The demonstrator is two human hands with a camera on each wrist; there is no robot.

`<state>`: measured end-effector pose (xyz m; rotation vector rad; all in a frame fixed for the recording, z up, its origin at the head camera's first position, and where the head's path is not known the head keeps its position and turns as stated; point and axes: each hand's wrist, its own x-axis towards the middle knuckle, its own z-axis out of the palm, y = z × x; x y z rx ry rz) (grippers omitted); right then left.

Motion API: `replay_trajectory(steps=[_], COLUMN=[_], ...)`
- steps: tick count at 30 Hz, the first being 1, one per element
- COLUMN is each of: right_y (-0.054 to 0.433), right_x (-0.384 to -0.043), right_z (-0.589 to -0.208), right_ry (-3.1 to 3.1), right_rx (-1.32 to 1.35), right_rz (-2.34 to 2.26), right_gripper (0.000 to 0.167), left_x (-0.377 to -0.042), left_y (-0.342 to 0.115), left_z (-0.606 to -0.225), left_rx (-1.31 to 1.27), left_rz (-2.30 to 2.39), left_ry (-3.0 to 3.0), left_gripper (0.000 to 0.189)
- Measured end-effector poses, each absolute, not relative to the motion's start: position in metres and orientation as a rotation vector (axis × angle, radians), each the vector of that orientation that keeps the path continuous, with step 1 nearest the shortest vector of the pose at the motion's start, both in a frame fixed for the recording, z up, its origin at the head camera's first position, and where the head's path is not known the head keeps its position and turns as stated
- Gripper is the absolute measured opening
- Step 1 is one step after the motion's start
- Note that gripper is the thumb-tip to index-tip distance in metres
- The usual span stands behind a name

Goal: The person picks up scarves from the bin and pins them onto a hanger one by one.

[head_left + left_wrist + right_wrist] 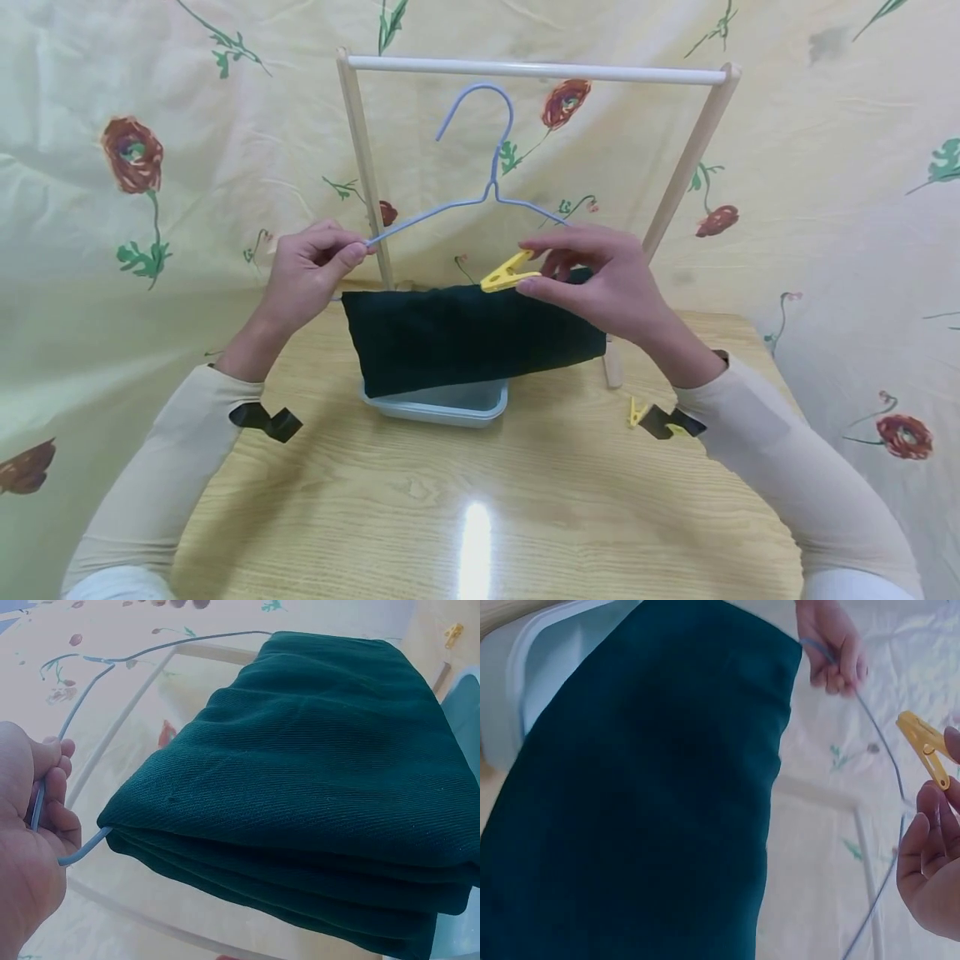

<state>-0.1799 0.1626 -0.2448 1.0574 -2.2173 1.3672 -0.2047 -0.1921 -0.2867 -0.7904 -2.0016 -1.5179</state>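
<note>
My left hand (311, 271) grips a blue wire hanger (442, 208) near its left corner, as the left wrist view also shows. A folded dark green cloth (450, 337) hangs over the hanger's lower bar, its layers visible in the left wrist view (300, 765). Between thumb and fingers, my right hand (600, 271) pinches a yellow clothespin (506, 273) just in front of the cloth's upper edge. That clothespin (924, 748) appears apart from the cloth in the right wrist view. The hanger's hook points up and touches nothing.
Behind the hanger stands a rack with a white bar (540, 70) and wooden posts. Below the cloth, a light blue tray (450, 414) sits on the wooden table (360, 508). Another yellow clothespin (636, 411) lies near my right wrist. Flowered fabric covers the back.
</note>
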Motion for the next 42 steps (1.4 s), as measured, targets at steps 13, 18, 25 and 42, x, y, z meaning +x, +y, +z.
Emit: replay_trajectory(steps=[13,18,25,42], right_y=[0.1,0.079,0.058,0.033], right_x=[-0.188,-0.19,-0.193,-0.195], right_z=[-0.242,-0.245,-0.255,-0.253], right_ry=[-2.202,-2.231,-2.218,-2.111], right_rx=[1.177,1.177,1.208,1.27], right_rz=[1.285,1.276,1.193,0.93], right_gripper=[0.044,0.041,0.04,0.026], left_x=[-0.207,-0.209,-0.21,-0.211], left_y=[-0.186,-0.184,-0.183,-0.182], left_z=[-0.286,-0.286,-0.287,-0.289], left_rx=[-0.804,-0.82,-0.815,-0.821], left_rz=[-1.528,-1.526,-1.524,-1.529], left_ry=[-2.018,-2.013,-2.016,-2.01], left_gripper=[0.009,0.01,0.01,0.01])
